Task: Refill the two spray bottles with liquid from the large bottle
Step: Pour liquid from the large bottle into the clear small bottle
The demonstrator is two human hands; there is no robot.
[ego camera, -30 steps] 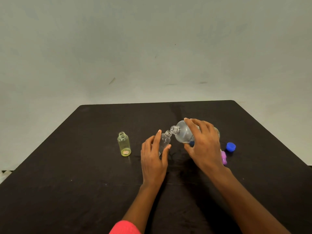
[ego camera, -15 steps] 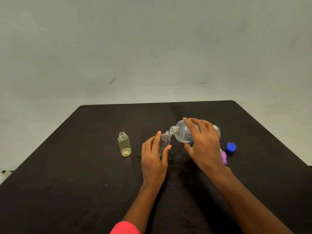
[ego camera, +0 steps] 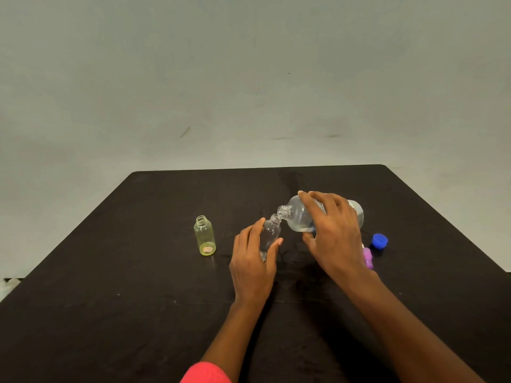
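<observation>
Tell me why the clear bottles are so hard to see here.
Head view: light is soft and even, no harsh glare; the clear spray bottle in the left hand and the large bottle in the right hand blend into the black table; fine detail looks slightly soft.

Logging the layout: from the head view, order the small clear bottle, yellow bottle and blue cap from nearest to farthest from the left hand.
1. The small clear bottle, held in the left hand.
2. The yellow bottle, standing off to the hand's left.
3. The blue cap, at the far right.
</observation>
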